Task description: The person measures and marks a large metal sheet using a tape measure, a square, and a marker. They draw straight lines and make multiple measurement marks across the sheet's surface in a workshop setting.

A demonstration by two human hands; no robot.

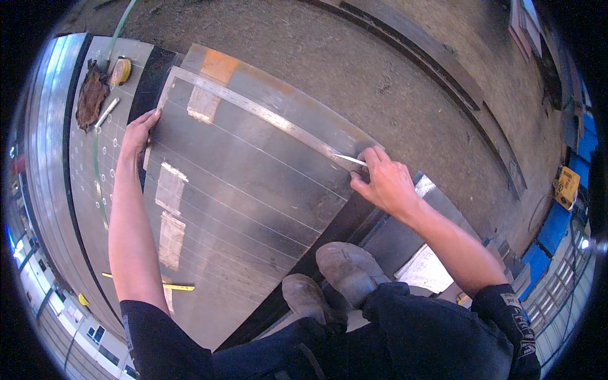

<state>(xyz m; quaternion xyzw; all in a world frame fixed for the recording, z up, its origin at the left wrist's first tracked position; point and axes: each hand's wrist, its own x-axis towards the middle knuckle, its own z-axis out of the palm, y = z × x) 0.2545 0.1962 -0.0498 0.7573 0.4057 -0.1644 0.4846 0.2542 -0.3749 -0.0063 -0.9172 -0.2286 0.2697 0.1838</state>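
Note:
A grey steel plate with several thin parallel lines and taped-looking pale patches lies in front of me. Along its far edge runs a long steel square, with its short leg down the plate's left side. My left hand is closed on that short leg at the left edge, thumb and fingers together. Near the square's right end, my right hand pinches a thin white pointed marking stick. The stick's tip touches or nearly touches the square's edge; its other end is hidden in my fingers.
Left on another marked plate lie a yellow tape measure, a brown rag or glove and a white marker. A yellow strip rests near my left forearm. White papers lie right of my boots. Long steel bars cross the ground.

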